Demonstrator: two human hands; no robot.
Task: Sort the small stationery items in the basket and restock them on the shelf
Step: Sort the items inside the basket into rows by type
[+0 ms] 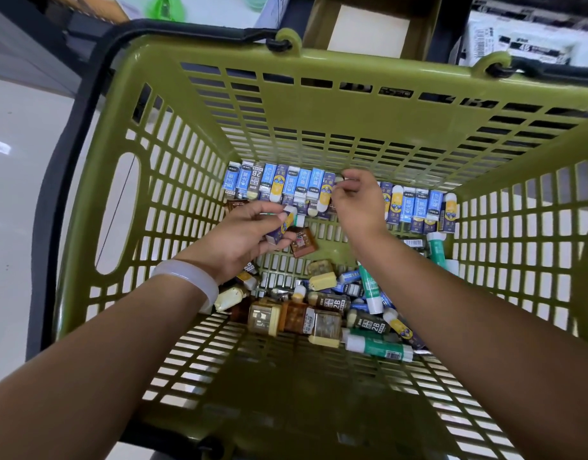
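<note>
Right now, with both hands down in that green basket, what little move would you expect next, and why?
Probably the left hand sets the eraser it pinches into the row of erasers lined along the far wall of the basket. The right hand is already at that row, fingers curled on a piece there, while a loose unsorted pile lies nearer.

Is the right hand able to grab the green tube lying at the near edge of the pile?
Probably yes. The tube lies on top, uncovered, close under the right forearm, and the right hand would only need to pull back, though its fingers seem to pinch something small.
</note>
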